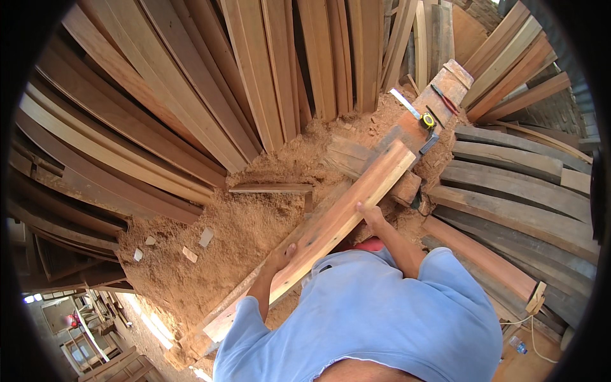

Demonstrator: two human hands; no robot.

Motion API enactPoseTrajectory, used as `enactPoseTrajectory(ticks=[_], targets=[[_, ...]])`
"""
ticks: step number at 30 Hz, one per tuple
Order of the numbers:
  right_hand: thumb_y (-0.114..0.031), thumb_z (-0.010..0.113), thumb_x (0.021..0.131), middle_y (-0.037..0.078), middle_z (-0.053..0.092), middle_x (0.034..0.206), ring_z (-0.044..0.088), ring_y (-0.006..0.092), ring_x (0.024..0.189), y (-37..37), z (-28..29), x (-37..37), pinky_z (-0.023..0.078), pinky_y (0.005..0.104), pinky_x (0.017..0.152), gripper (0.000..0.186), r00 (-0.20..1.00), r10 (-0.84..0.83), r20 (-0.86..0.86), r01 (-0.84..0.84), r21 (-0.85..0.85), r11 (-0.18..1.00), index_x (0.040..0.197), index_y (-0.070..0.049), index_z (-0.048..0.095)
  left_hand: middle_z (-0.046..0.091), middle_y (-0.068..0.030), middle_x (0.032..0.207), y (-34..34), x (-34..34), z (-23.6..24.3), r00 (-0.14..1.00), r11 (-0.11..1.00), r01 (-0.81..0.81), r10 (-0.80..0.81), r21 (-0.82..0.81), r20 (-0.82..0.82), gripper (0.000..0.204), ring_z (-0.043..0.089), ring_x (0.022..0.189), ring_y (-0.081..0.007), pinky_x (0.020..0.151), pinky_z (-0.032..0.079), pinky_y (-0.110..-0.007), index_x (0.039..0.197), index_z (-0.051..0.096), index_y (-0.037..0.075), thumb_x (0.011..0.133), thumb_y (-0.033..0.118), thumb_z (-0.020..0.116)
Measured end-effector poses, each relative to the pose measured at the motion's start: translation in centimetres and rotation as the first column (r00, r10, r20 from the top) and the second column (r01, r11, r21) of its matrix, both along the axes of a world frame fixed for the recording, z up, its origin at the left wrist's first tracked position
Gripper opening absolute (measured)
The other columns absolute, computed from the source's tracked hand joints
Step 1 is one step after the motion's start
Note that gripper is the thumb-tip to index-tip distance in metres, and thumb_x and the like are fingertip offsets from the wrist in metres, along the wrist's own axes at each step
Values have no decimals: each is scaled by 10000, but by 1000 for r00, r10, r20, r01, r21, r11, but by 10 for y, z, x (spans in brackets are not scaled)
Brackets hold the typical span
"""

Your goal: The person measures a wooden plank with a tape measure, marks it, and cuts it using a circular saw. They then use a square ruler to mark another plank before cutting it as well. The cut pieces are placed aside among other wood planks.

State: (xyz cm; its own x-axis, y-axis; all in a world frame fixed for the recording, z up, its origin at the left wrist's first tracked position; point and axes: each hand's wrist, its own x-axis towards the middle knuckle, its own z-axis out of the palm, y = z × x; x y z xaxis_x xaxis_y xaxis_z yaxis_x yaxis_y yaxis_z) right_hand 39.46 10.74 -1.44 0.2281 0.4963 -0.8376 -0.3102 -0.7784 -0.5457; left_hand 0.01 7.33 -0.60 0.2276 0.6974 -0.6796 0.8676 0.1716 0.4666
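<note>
A long reddish-brown wooden plank with a paler near edge lies slantwise in front of me, from lower left to upper right. My left hand grips it near the middle, thumb on the top face and the other fingers mostly hidden. Farther up, my right hand is closed on the near edge, its fingertips partly out of sight. Beyond the plank's far end, a narrow work bench carries red-handled pliers, a yellow and black tape measure and a metal square.
Tall boards lean in a row at the far side and left. Stacked planks fill the right. Sawdust covers the ground, with small wood offcuts on it. A plastic bottle and white cord lie lower right.
</note>
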Motion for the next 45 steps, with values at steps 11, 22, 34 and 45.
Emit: enactPoseTrajectory(ticks=[11, 22, 34, 45], targets=[[-305, 661, 960, 102, 718, 819, 656, 174, 657, 33, 36, 174, 507, 326, 562, 371, 677, 348, 648, -483, 34, 875, 952, 62, 713, 569, -286, 1259, 53, 84, 28, 984, 791, -175, 130, 587, 119, 661, 566, 1125, -436, 1008, 444, -540, 1404, 513, 51, 895, 430, 699], [-323, 740, 831, 255, 497, 1426, 474, 448, 1360, 140, 68, 271, 408, 503, 1134, 742, 445, 358, 821, -339, -216, 916, 1469, -98, 436, 148, -432, 1598, -41, 229, 33, 992, 759, 123, -67, 639, -111, 932, 106, 1480, -632, 1152, 169, -743, 1605, 342, 148, 807, 444, 721], [-392, 805, 809, 224, 345, 1548, 384, 435, 1421, 248, 69, 370, 413, 527, 1141, 969, 300, 557, 774, -633, -275, 724, 1604, -189, 289, 212, -525, 1504, 19, 349, 80, 941, 938, -116, 209, 328, -266, 879, 178, 1403, -727, 1161, 229, -707, 1591, 365, 248, 820, 526, 682], [-377, 761, 851, 232, 479, 1419, 497, 459, 1311, 259, 35, 379, 494, 520, 1054, 631, 174, 639, 749, -745, -325, 583, 1386, -129, 538, 233, -513, 1512, 46, 448, 70, 922, 971, 5, 88, 239, -377, 857, 228, 1399, -717, 1165, 257, -680, 1593, 348, 320, 839, 587, 656]])
